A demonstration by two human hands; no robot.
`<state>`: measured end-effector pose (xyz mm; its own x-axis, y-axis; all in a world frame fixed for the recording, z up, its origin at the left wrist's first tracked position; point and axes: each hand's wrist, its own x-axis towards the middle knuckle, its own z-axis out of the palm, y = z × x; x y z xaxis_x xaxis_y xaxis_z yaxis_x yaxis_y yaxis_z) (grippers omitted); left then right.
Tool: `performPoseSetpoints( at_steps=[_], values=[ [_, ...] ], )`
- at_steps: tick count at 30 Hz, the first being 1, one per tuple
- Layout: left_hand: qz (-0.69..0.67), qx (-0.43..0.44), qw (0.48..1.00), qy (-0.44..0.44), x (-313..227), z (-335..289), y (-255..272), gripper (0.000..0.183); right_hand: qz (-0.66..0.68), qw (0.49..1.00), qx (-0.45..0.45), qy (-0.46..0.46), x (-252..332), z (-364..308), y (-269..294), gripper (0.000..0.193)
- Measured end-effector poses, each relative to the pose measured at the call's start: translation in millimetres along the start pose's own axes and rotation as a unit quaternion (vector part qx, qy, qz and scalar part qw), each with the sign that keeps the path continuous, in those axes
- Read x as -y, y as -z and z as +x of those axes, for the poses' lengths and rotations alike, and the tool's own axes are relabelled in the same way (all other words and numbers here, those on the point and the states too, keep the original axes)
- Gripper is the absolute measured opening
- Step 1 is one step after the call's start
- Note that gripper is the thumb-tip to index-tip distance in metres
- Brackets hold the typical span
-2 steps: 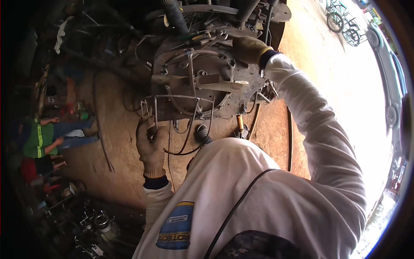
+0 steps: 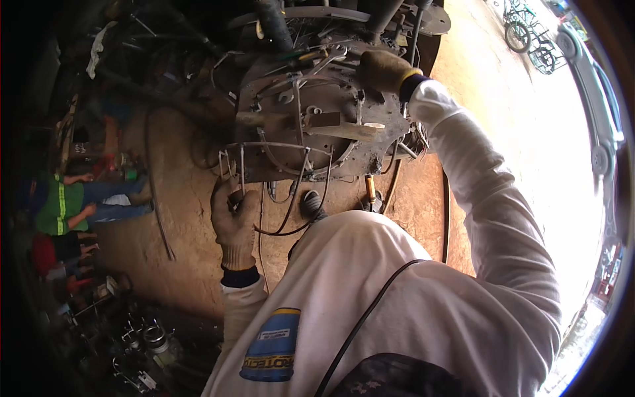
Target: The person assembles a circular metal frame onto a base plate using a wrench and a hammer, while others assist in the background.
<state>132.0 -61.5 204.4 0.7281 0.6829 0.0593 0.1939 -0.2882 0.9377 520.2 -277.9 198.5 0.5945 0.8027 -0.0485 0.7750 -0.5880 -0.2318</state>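
My left hand (image 2: 235,215), in a tan knitted glove, closes around the lower end of a thin bent metal-rod frame (image 2: 264,146). The frame stretches along the near side of a dark, greasy metal machine part (image 2: 383,119) with a round recess and a flat bar across it. My right hand (image 2: 385,71), gloved too, lies at the part's far right; its fingers are turned away and hidden, so what they hold cannot be seen. Just left of it is a wrench (image 2: 329,58), its jaw by the fingertips, among other hand tools.
A yellow-handled tool (image 2: 370,189) stands near my feet. Black cables (image 2: 291,229) loop below the machine. To the left, a person in a green vest (image 2: 63,208) is near, with metal parts (image 2: 155,341) below. Bicycles (image 2: 529,40) and a parked car (image 2: 598,119) are at the right.
The whole view has shifted slightly. The wrench beside my right hand shows more of its length. My left hand keeps its place at the rod frame.
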Motion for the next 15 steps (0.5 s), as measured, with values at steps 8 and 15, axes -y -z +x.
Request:
performPoseSetpoints(
  at_steps=[8,15],
  values=[
    [-0.091,0.013,0.993,0.074,2.4,1.9,9.3,0.049,-0.114,0.987,0.002,0.115,-43.5,11.2,7.7,0.016],
    [-0.147,0.014,0.984,0.105,10.2,4.3,8.2,0.061,0.595,0.764,0.005,-0.250,-3.1,-64.8,57.2,0.026]
  ],
)
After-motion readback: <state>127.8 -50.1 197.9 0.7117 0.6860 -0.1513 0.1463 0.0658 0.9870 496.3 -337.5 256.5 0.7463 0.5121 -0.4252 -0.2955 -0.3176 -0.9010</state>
